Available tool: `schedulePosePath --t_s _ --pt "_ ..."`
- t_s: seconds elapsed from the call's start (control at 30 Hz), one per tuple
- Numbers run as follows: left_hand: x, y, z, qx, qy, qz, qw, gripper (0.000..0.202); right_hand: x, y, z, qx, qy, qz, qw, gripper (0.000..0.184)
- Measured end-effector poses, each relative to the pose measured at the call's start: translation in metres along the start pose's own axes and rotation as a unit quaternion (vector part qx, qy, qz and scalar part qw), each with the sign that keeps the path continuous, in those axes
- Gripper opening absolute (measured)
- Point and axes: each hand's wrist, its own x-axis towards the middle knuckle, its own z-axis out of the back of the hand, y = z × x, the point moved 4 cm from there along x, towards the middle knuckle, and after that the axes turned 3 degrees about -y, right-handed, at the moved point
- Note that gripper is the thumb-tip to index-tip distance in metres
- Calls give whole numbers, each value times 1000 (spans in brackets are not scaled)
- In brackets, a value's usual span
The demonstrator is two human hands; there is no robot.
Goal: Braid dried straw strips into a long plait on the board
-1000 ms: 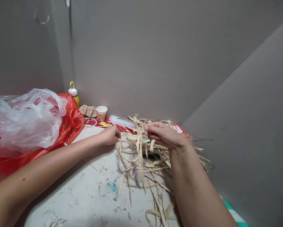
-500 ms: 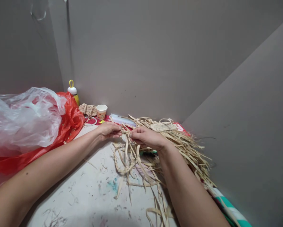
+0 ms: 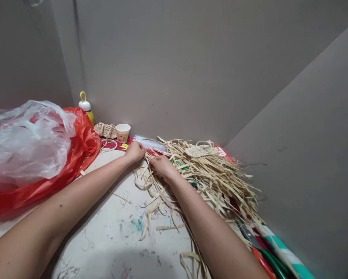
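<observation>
Over the far part of the white table, my left hand [image 3: 135, 151] is closed with its fingertips pinched on dry straw strands [image 3: 148, 156]. Close to its right, my right hand [image 3: 161, 166] is also closed, thumb and fingers on the same tangle. From there a curled straw length [image 3: 141, 181] hangs and loops down onto the table. A big pile of loose straw [image 3: 226, 180] lies beyond and right of my right hand. On the pile rests a small woven straw sole [image 3: 201, 150] with a loop. The exact grip points are partly hidden by my fingers.
Clear and red plastic bags [image 3: 31, 143] bulge at the left. Along the wall stand a yellow bottle [image 3: 86, 106], a woven straw piece [image 3: 106, 130] and a paper cup [image 3: 123, 133]. Pale sticks [image 3: 150, 143] lie behind my hands. Orange-and-green-handled tools [image 3: 267, 259] sit at the right edge.
Both hands have shifted slightly left and upward in view, with the right hand moved further. My right arm uncovers the tools at the right. The hanging straw has swung left.
</observation>
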Motion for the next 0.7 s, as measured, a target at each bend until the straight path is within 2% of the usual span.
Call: schedulePosePath --t_s 0.13,0.3,0.5,0.7 --pt "1 -6 3 92 -14 -18 996 5 2 -3 1 -1 -37 -35 999 21" --pt "0 -6 4 144 -8 -40 989 7 -5 1 0 19 -12 -58 998 20" --pt "-5 -3 6 123 14 -74 990 8 -16 9 -1 66 34 -83 994 17" --pt "-21 -1 15 44 9 -78 996 10 -19 11 -2 112 61 -97 987 16"
